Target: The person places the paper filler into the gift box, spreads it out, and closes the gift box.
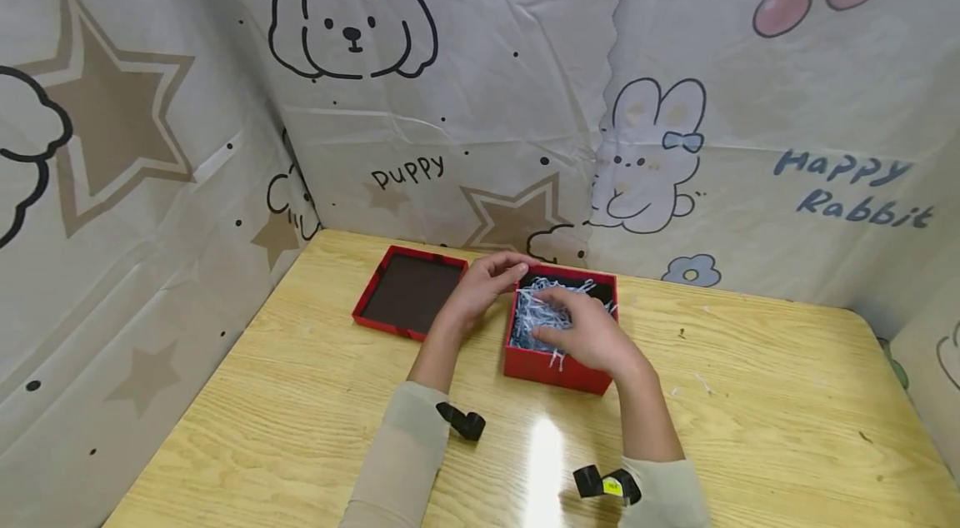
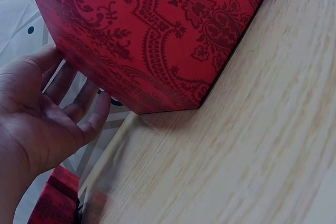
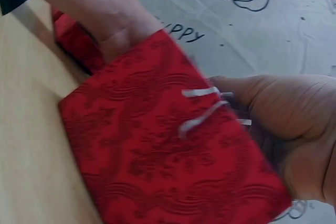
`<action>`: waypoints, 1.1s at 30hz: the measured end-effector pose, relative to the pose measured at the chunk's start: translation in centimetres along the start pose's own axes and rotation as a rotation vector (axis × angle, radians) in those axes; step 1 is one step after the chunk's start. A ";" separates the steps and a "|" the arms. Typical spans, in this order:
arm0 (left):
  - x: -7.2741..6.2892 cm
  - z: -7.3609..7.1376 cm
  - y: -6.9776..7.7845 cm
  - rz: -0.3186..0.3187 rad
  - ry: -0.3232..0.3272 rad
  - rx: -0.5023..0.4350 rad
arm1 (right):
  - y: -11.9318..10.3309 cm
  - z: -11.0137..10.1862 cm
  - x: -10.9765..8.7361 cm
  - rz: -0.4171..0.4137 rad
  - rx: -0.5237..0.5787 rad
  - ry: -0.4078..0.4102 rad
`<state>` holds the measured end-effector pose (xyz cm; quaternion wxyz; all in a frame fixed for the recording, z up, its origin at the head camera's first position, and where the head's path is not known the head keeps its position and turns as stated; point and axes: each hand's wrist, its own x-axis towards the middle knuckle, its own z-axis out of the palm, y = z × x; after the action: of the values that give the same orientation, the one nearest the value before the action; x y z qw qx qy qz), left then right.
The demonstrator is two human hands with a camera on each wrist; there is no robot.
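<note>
Inside the red box (image 1: 577, 374), shredded paper (image 1: 528, 324) is lying, probably light, soft and tangling, best gathered in loose handfuls mid-box. Over the box, the right hand (image 1: 592, 332) is holding its grip parted; at the box's far-left corner, the left hand (image 1: 480, 291) is resting relaxed.

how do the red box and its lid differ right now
The box has tall walls, while the lid is shallow. The box holds pale paper-like shreds; the lid's inside shows bare and dark. The box has both hands at it, the right reaching inside, but the lid lies apart. Both are red outside and face open side up.
</note>
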<state>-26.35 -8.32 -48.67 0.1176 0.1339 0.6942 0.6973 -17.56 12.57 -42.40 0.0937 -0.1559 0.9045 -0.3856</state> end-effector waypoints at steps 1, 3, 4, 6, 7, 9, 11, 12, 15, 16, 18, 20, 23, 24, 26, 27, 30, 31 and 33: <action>0.0 0.0 0.0 0.001 -0.001 0.007 | -0.1 -0.3 -0.2 -0.002 0.008 0.003; 0.0 -0.1 0.0 0.005 -0.002 0.015 | -0.1 -1.0 -0.6 -0.015 0.027 0.010; 0.0 -0.1 0.0 0.006 -0.003 0.016 | -0.1 -1.4 -0.9 -0.020 0.038 0.014; 0.1 0.0 0.0 0.007 -0.003 0.016 | 0.1 -2.3 -1.5 -0.029 0.067 0.025; 0.1 0.0 0.0 0.008 -0.003 0.016 | 0.2 -2.8 -1.8 -0.035 0.084 0.031; 0.2 0.1 0.0 0.005 -0.002 0.013 | 0.4 -3.6 -2.5 -0.045 0.124 0.036; 0.2 0.1 0.1 0.002 -0.001 0.014 | 0.7 -4.4 -3.1 -0.061 0.159 0.038; 0.2 0.1 0.1 0.002 -0.001 0.013 | 0.9 -4.8 -3.4 -0.068 0.178 0.037; 0.2 0.0 0.1 0.000 0.002 0.009 | 1.2 -5.7 -4.2 -0.084 0.205 0.046; 0.2 0.0 0.0 0.000 0.002 0.004 | 1.3 -5.9 -4.5 -0.082 0.207 0.054; 0.1 0.0 0.0 0.002 0.003 -0.008 | 1.5 -6.2 -4.9 -0.083 0.226 0.068; 0.1 0.0 -0.1 0.003 0.004 -0.017 | 1.7 -6.3 -5.0 -0.095 0.263 0.065; -0.1 -0.1 -0.1 0.003 0.008 -0.015 | 2.0 -6.1 -4.8 -0.129 0.346 -0.006; -0.1 -0.1 -0.1 0.002 0.010 -0.011 | 2.0 -5.9 -4.6 -0.142 0.380 -0.050; -0.1 -0.1 -0.1 0.003 0.009 -0.004 | 2.1 -5.4 -4.2 -0.152 0.420 -0.144; -0.1 -0.1 -0.1 0.005 0.007 -0.003 | 2.1 -5.1 -4.0 -0.156 0.425 -0.188; 0.0 -0.1 -0.1 0.009 0.000 -0.004 | 1.9 -4.0 -3.3 -0.166 0.377 -0.261; 0.0 -0.1 0.0 0.009 -0.002 -0.003 | 1.8 -3.7 -3.0 -0.167 0.342 -0.262; 0.1 0.0 0.0 0.008 -0.005 0.000 | 1.5 -3.1 -2.6 -0.171 0.267 -0.242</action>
<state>-26.41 -8.32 -48.65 0.1164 0.1384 0.6932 0.6977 -16.32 16.54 -41.28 0.1884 -0.2637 0.8110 -0.4871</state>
